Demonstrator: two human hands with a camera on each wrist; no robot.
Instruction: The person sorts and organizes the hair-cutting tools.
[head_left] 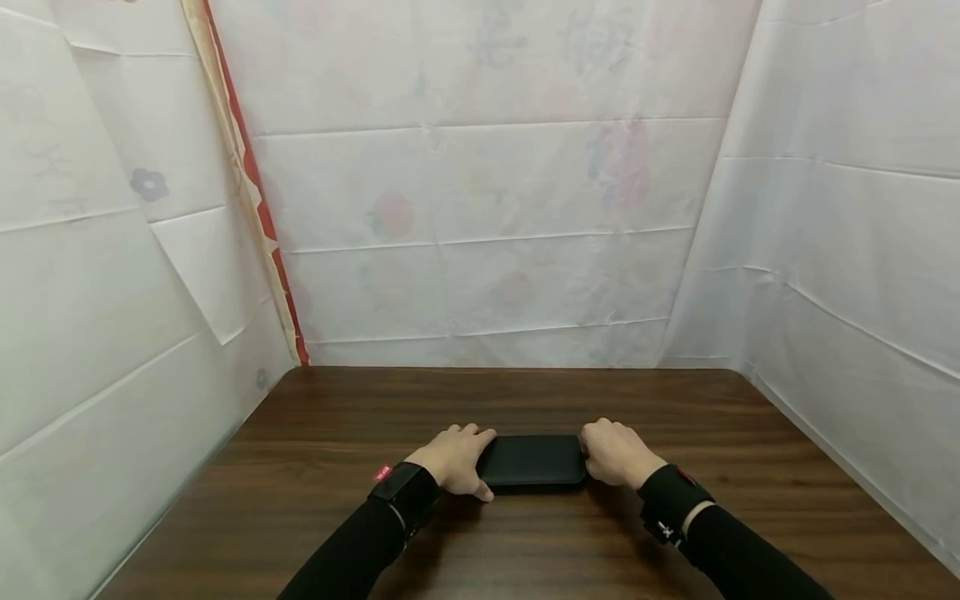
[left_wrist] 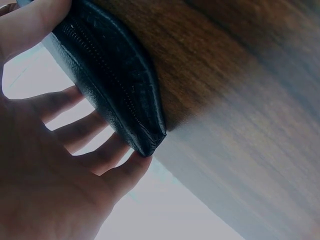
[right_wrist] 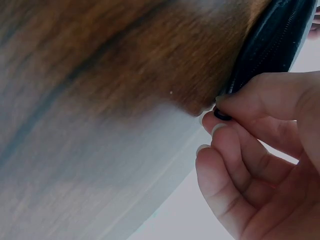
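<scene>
A black zippered wallet lies on the wooden table between my two hands. My left hand grips its left end, thumb on the near side and fingers spread along the far side. The closed zipper runs along the wallet's edge in the left wrist view. At the right end, my right hand pinches a small dark zipper pull between thumb and index finger, with the other fingers curled beneath. Most of the pull is hidden by the fingertips.
The brown wooden table extends around the hands. White sheets hang behind it and on both sides, and a red-and-cream strip runs down the back left corner. Black bands circle both wrists.
</scene>
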